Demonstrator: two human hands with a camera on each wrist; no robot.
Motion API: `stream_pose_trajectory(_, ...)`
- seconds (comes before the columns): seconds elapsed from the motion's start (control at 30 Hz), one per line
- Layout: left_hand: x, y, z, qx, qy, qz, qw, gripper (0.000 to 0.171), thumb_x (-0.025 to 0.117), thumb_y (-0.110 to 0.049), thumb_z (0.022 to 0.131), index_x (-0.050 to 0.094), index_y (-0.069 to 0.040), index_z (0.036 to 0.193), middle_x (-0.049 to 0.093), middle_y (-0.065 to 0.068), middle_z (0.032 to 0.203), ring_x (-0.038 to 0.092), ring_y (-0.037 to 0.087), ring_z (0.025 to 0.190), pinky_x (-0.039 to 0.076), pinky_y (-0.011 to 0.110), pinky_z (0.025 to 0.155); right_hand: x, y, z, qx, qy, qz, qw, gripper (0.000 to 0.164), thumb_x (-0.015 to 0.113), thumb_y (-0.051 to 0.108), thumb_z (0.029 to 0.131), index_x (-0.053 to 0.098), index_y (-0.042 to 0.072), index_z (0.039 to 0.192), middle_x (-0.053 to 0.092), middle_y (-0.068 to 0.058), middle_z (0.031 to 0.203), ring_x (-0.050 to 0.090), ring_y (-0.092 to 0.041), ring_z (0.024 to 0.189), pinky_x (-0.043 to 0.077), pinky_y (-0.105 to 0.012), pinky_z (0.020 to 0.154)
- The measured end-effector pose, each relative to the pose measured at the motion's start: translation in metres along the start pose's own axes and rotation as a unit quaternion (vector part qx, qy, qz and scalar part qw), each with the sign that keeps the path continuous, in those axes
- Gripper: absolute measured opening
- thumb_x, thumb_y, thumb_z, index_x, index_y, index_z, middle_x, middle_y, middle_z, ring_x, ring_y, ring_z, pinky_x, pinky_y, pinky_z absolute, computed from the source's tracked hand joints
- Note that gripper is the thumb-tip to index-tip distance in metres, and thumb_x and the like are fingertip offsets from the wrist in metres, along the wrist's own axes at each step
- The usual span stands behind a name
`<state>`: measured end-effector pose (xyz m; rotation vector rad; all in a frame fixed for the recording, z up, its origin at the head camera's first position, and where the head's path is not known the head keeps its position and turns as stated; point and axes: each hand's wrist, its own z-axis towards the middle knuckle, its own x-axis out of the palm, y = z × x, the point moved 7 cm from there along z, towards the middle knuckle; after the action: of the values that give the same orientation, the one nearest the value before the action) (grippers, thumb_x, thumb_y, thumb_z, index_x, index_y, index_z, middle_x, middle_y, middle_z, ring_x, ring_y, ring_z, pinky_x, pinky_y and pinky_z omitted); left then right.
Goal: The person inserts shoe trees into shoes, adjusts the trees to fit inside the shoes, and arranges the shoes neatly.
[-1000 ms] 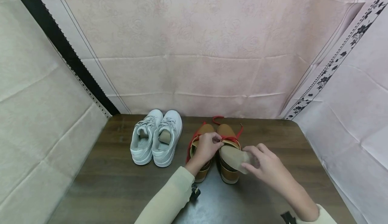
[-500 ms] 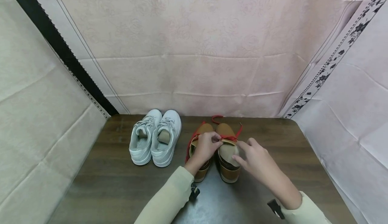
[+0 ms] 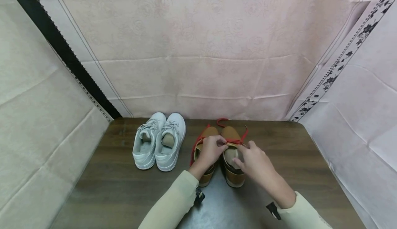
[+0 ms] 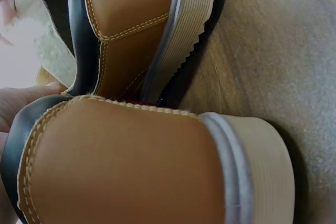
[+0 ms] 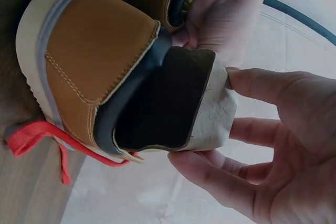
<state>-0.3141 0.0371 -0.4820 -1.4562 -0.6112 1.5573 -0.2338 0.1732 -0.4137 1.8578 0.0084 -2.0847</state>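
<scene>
Two tan leather shoes stand side by side, a left one (image 3: 206,179) and a right one (image 3: 234,179) with red laces (image 3: 235,141). My right hand (image 3: 255,160) pinches a beige insole (image 5: 212,111) between thumb and fingers. Its front part is down inside the right tan shoe, out of sight; the heel end sticks out, showing a dark underside in the right wrist view. My left hand (image 3: 212,149) reaches across the left tan shoe and pinches the right shoe's tongue (image 4: 44,76) near the laces.
A pair of white sneakers, one on the left (image 3: 144,149) and one on the right (image 3: 171,143), stands to the left on the brown wooden table (image 3: 102,184). Pale cloth (image 3: 198,77) hangs behind and at both sides.
My right hand has moved left and inward, carrying the insole from above the right tan shoe down into its opening. The left hand stays where it was.
</scene>
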Motion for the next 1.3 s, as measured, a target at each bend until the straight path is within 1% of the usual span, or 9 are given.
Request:
stream_pose_trajectory(0.2,0.001,0.000,0.001,0.002,-0.002,0.004,1.0000,0.004,0.082,-0.010,0.089,0.079,-0.010,0.092,0.077,0.001,0.090,0.071,0.009,0.080,0.058,0.024,0.073,0.007,0.000,0.003,0.001,-0.024,-0.008,1.000,0.045,0.083,0.033,0.087,0.072,0.003,0.119,0.061,-0.022,0.099,0.064,-0.031,0.068,0.056,-0.044,0.056)
stream_pose_trajectory(0.33,0.001,0.000,0.001,0.004,-0.002,0.006,1.0000,0.005,0.082,-0.010,0.089,0.079,-0.010,0.092,0.078,0.001,0.091,0.071,0.009,0.080,0.059,0.024,0.073,0.012,0.000,0.006,0.001,-0.043,-0.015,0.999,0.046,0.084,0.034,0.087,0.072,0.004,0.120,0.062,-0.024,0.100,0.066,-0.034,0.070,0.057,-0.047,0.057)
stream_pose_trajectory(0.5,0.001,0.001,0.000,0.012,-0.004,0.004,0.9999,0.004,0.081,-0.010,0.089,0.079,-0.010,0.093,0.078,0.002,0.092,0.071,0.010,0.080,0.059,0.025,0.074,0.017,-0.005,0.008,-0.009,-0.045,-0.007,0.999,0.046,0.084,0.038,0.087,0.073,0.008,0.121,0.061,-0.019,0.096,0.062,-0.028,0.065,0.054,-0.044,0.053)
stream_pose_trajectory(0.57,0.002,0.001,0.000,0.015,-0.003,0.001,0.9999,0.004,0.081,-0.010,0.089,0.079,-0.009,0.093,0.078,0.003,0.092,0.072,0.011,0.081,0.059,0.025,0.074,0.017,-0.010,0.009,-0.017,-0.034,0.016,0.999,0.044,0.083,0.037,0.088,0.073,0.010,0.122,0.059,-0.013,0.094,0.058,-0.022,0.064,0.051,-0.039,0.053)
stream_pose_trajectory(0.67,0.002,0.000,0.000,0.022,-0.005,-0.004,0.9997,0.005,0.081,-0.009,0.089,0.079,-0.008,0.092,0.078,0.004,0.092,0.073,0.013,0.082,0.059,0.025,0.074,0.016,-0.020,0.013,-0.041,-0.018,0.078,0.996,0.037,0.082,0.029,0.089,0.073,0.011,0.120,0.059,-0.004,0.093,0.056,-0.014,0.071,0.050,-0.033,0.061)
stream_pose_trajectory(0.8,0.002,0.001,0.001,0.024,-0.009,-0.002,0.9997,0.006,0.082,-0.008,0.088,0.078,-0.008,0.092,0.078,0.004,0.091,0.073,0.014,0.082,0.059,0.026,0.074,0.015,-0.034,0.019,-0.067,-0.001,0.162,0.984,0.025,0.081,0.018,0.090,0.074,0.014,0.113,0.063,0.003,0.094,0.060,-0.009,0.084,0.053,-0.031,0.073)
stream_pose_trajectory(0.9,0.003,0.001,0.001,0.022,-0.006,0.004,0.9997,0.006,0.082,-0.008,0.088,0.079,-0.008,0.093,0.078,0.004,0.091,0.073,0.014,0.082,0.059,0.026,0.075,0.016,-0.040,0.022,-0.077,0.007,0.190,0.979,0.021,0.080,0.016,0.090,0.074,0.016,0.110,0.065,0.005,0.093,0.062,-0.008,0.085,0.054,-0.030,0.074)
stream_pose_trajectory(1.07,0.003,0.001,0.002,0.026,-0.008,0.011,0.9996,0.006,0.082,-0.008,0.088,0.079,-0.008,0.092,0.078,0.004,0.091,0.073,0.014,0.082,0.059,0.025,0.075,0.021,-0.038,0.027,-0.086,0.005,0.194,0.977,0.020,0.082,0.014,0.088,0.075,0.014,0.106,0.065,0.004,0.092,0.062,-0.009,0.083,0.054,-0.027,0.073)
stream_pose_trajectory(1.3,0.001,-0.001,0.001,0.028,-0.005,0.012,0.9995,0.005,0.082,-0.010,0.089,0.079,-0.009,0.093,0.078,0.002,0.091,0.072,0.011,0.081,0.058,0.024,0.074,0.027,-0.037,0.027,-0.073,-0.008,0.157,0.985,0.019,0.084,0.016,0.086,0.074,0.015,0.103,0.064,0.004,0.089,0.063,-0.009,0.081,0.055,-0.029,0.072)
